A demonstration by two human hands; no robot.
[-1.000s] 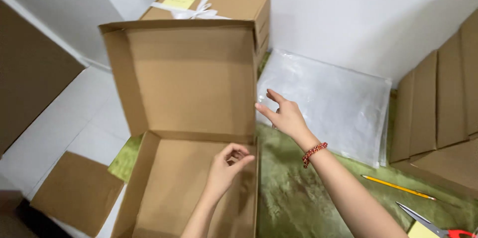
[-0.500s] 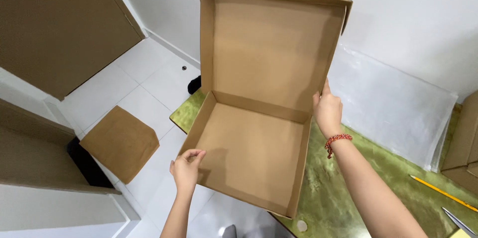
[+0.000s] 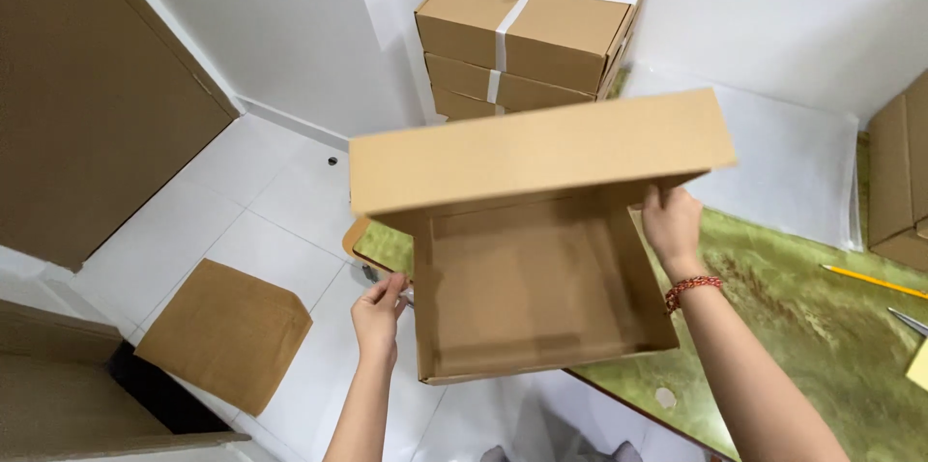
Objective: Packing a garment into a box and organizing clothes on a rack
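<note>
An open brown cardboard box (image 3: 527, 298) is held over the left corner of the green table (image 3: 793, 317), its hinged lid (image 3: 536, 148) tipped forward over the empty tray. My left hand (image 3: 379, 312) grips the box's left wall near the front. My right hand (image 3: 672, 225), with a red bead bracelet on the wrist, holds the right wall up by the lid hinge.
A stack of closed cardboard boxes (image 3: 536, 27) tied with white ribbon stands behind. A clear plastic sheet (image 3: 802, 162) lies at the back of the table. A yellow pencil (image 3: 875, 281) lies to the right. A flat cardboard piece (image 3: 227, 332) is on the white tiled floor.
The lid, upright and fully open before, has swung down toward the tray. The box has shifted left over the table corner, and my view has turned with it.
</note>
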